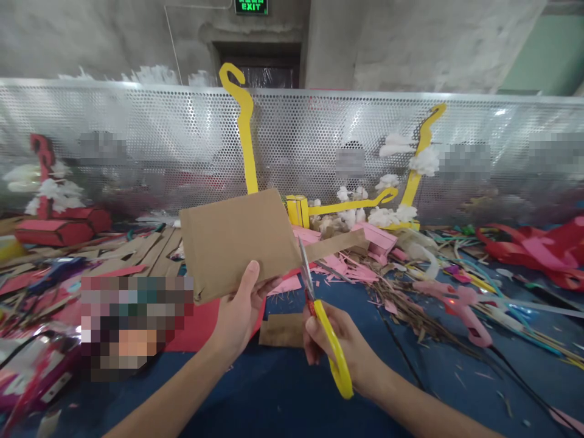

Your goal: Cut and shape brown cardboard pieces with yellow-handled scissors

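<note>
My left hand [244, 310] grips the lower edge of a brown cardboard piece [237, 243], its thumb on the front face. In my right hand [335, 334] is a pair of scissors [335, 350] with yellow handles, blades pointing up at the cardboard's right edge. A narrow brown strip [335, 244] sticks out to the right just beyond the blades; whether it is still joined to the piece I cannot tell. Under my hands, a small brown cardboard piece [281, 330] and a red sheet [196, 325] lie on the dark blue table [274, 401].
A pink glue gun [460, 304] with a black cord lies at the right. Pink and brown scraps [351, 267] cover the table's far part. Yellow hooked shapes [246, 134] stand before a perforated metal panel [182, 146]. Red boxes [57, 231] stand at the far left.
</note>
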Tool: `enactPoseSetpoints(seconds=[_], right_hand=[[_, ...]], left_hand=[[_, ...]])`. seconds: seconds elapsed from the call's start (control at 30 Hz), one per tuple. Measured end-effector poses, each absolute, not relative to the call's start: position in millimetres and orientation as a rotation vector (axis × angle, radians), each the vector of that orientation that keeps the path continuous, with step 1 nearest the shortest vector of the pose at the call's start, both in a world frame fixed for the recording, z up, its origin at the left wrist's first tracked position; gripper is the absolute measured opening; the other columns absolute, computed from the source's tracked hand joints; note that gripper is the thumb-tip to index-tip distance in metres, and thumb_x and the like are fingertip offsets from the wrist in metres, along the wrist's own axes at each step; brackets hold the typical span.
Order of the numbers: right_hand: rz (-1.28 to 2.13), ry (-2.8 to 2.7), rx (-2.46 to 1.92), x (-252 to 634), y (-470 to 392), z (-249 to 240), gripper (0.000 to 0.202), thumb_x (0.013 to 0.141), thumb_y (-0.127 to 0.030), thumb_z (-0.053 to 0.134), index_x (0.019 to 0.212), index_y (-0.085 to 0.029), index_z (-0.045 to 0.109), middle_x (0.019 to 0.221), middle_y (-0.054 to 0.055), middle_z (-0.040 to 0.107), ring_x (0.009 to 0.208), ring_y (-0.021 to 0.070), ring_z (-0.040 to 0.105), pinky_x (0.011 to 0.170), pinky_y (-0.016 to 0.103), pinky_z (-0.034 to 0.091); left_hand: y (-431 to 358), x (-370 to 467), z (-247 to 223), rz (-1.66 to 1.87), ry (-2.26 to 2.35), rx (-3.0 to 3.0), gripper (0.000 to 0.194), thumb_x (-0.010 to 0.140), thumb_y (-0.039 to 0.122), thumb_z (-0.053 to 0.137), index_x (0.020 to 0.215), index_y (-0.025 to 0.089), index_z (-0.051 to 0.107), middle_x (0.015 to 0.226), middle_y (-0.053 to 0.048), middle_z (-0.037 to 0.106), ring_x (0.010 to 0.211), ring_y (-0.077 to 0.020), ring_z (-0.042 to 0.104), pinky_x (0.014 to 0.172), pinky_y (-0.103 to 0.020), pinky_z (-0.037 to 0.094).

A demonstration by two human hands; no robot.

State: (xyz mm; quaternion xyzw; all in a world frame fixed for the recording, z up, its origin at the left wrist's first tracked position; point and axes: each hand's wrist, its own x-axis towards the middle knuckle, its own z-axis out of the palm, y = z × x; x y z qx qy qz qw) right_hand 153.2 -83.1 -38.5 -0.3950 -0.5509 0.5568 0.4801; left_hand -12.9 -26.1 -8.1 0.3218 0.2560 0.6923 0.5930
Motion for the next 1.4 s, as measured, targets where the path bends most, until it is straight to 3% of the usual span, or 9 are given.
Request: enactPoseSetpoints(seconds=[0.47,0.87,1.07,1.23,1.4], right_hand=[[1.451,-1.22,-1.011,146.5,-86.4,-45.3,0.058,0.07,-0.069,0.079,0.077,-0.02,0.049,0.046,-0.005,0.057,0.037,0.0076,0.05,0.04,0.018,0.038],[1.394,-1.295,-1.018,148.3,-82.9,-59.2,0.056,0.078,-0.072,0.071,0.075,-0.021,0.048,0.042,-0.007,0.051,0.032,0.0082,0.045,0.035,0.018,0.028],[1.352,-1.33,-0.894,150.3,-75.9,-64.3,0.065,0.071,-0.081,0.07,0.088,-0.021,0.049,0.062,-0.006,0.05,0.047,0.0084,0.042,0.047,0.023,0.036],[1.316,-1.405,-0.88,160.3,-80.4,-56.8,0.065,0.079,-0.08,0.063,0.105,-0.021,0.053,0.084,-0.001,0.052,0.065,0.0109,0.044,0.059,0.025,0.038],[1.474,-1.389,-0.82,162.9,-83.2,-40.9,0.055,0.082,-0.068,0.07,0.103,-0.021,0.052,0.076,-0.003,0.055,0.063,0.0111,0.051,0.061,0.026,0.04]], left_hand=[[-23.0,-15.3,-9.5,1.557,0.594,0.737,0.043,0.077,0.034,0.084,0.114,0.018,0.07,0.103,-0.006,0.08,0.084,-0.0215,0.076,0.087,-0.038,0.06],[-25.4,-15.3,-5.3,1.544,0.586,0.764,0.047,0.077,0.037,0.083,0.117,0.019,0.07,0.101,-0.006,0.081,0.085,-0.0223,0.077,0.089,-0.038,0.06],[-22.9,-18.5,-10.4,1.559,0.613,0.785,0.045,0.077,0.035,0.083,0.117,0.019,0.07,0.103,-0.007,0.08,0.083,-0.0228,0.077,0.082,-0.037,0.062],[-30.6,-13.3,-13.9,1.506,0.636,0.894,0.055,0.08,0.034,0.081,0.13,0.022,0.063,0.113,-0.008,0.078,0.089,-0.0253,0.076,0.077,-0.037,0.064],[-32.2,-13.5,-14.0,1.477,0.649,0.907,0.058,0.081,0.036,0.079,0.135,0.022,0.06,0.109,-0.009,0.079,0.08,-0.0243,0.077,0.07,-0.035,0.064]])
